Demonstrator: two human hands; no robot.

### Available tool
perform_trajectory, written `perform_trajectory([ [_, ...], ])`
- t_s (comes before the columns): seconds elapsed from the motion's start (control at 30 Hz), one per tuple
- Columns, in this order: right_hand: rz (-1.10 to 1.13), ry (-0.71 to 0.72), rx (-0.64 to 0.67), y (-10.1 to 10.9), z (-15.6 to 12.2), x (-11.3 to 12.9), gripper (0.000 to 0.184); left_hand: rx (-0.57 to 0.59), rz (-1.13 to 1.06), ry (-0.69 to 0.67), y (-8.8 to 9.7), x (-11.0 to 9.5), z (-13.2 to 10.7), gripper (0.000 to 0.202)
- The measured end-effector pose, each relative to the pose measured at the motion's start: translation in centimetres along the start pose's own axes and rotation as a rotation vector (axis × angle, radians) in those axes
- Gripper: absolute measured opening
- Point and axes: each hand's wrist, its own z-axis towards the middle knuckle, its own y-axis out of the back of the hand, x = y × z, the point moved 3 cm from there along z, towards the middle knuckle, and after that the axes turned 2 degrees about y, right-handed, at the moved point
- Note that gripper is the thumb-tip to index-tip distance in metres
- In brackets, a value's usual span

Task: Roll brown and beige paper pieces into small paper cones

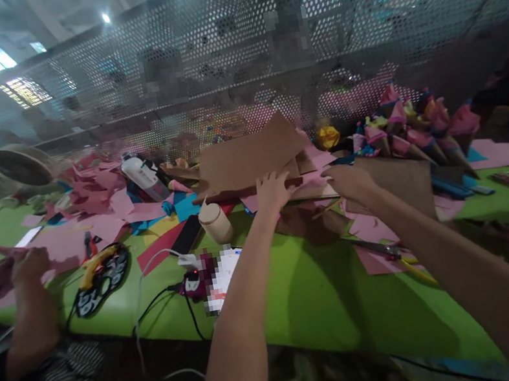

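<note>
My left hand lies with its fingers spread on the lower edge of a large brown cardboard sheet. To its right, my right hand reaches over pink paper, its fingers stretched out and a little apart; whether they touch the paper is unclear. Another brown sheet lies beneath and beside my right wrist. Below my right hand are scissors with yellow handles, resting partly on pink paper. A roll of cream tape stands left of my left hand.
Paper cones are bunched at back right. At left are a white bottle, a black phone, a power strip with cables, and a yellow glue gun. A co-worker's hands hold pink paper. A perforated screen stands behind.
</note>
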Motion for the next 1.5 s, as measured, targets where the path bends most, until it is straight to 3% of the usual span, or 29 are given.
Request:
perform_trajectory([
  [0.23,-0.153,0.004,-0.078,-0.3,4.0,-2.2,0.047,0.045,0.006,-0.001,-1.4,0.6,-0.3,0.049],
  [0.53,-0.236,0.067,-0.046,-0.6,5.5,-3.8,0.029,0.061,0.009,0.031,-2.0,1.6,0.6,0.045],
  [0.77,-0.251,0.151,-0.059,-0.7,5.6,-3.7,0.038,0.068,0.008,0.073,-1.6,2.0,0.9,0.043],
  [1.03,-0.264,0.184,-0.098,0.4,5.4,-2.4,0.031,0.049,0.029,0.104,-1.4,2.7,0.6,0.041],
  [1.23,-0.250,0.176,-0.119,1.8,5.0,-2.8,0.022,0.087,0.033,0.150,-1.5,3.3,1.0,0.040],
  [1.5,-0.204,0.252,-0.091,1.8,1.0,-0.9,0.022,0.095,0.026,0.068,-1.5,2.3,0.4,0.071],
])
